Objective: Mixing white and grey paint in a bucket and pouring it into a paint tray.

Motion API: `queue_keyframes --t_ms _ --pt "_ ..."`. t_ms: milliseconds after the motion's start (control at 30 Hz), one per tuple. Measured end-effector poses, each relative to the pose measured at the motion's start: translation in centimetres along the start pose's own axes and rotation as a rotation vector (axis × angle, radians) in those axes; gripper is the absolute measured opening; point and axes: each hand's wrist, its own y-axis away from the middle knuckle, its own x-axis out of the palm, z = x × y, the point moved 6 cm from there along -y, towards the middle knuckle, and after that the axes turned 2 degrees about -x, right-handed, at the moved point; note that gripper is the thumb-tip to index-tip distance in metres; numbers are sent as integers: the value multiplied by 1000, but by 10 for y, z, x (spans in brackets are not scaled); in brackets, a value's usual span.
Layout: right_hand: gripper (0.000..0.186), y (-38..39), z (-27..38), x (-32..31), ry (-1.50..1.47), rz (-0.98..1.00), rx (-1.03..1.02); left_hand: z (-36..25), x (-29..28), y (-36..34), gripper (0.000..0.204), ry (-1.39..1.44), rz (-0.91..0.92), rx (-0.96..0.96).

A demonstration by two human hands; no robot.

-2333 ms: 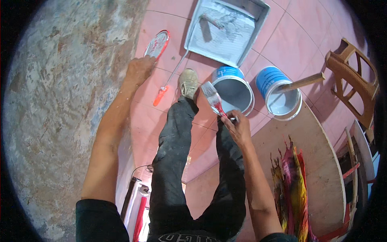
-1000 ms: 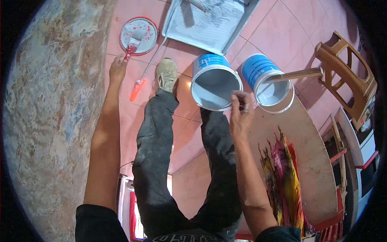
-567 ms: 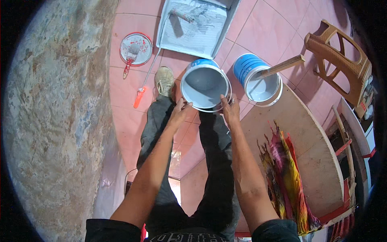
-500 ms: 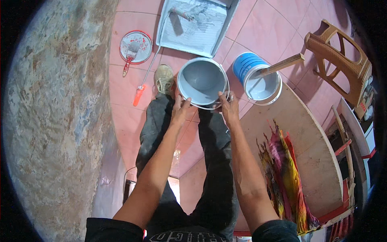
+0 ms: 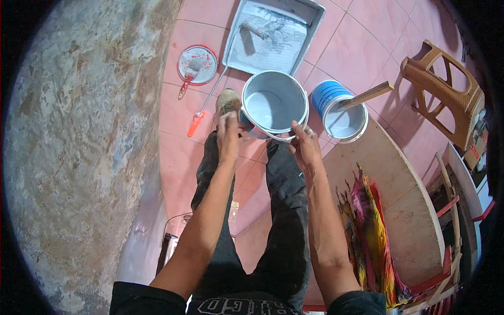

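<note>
A round bucket with a white rim, pale grey paint inside and a white bail handle is tilted so that its mouth faces me. With the thumb over the near right of its rim, my right hand grips it. Beside the bucket's left wall is my left hand, its fingers apart and slightly blurred; whether they touch the wall I cannot tell. To the right stands a blue-sided paint pail holding light paint, with a wooden stick leaning out of it.
Beyond the bucket lies a grey paint tray with a roller, its orange handle near my shoe. A paintbrush rests on a round lid. At right are a brown stool, a wooden board and colourful cloth.
My left hand has come off the rim to the bucket's left side. The bucket has turned and tilted in my right hand. The whole view has shifted, with floor things now farther right.
</note>
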Motion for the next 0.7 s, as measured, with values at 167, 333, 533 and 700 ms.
queue_keyframes --t_ms 167,333,533,700 --pt "28 43 3 20 -60 6 42 2 -40 37 64 35 -153 24" --pt "28 53 -4 39 -93 18 -8 -28 -6 73 56 -52 13 136" --pt "26 64 -18 38 -276 -15 1 -29 16 64 31 -157 -60 276" --pt "33 54 -18 18 -147 45 67 -35 34 64 25 -127 -11 262"
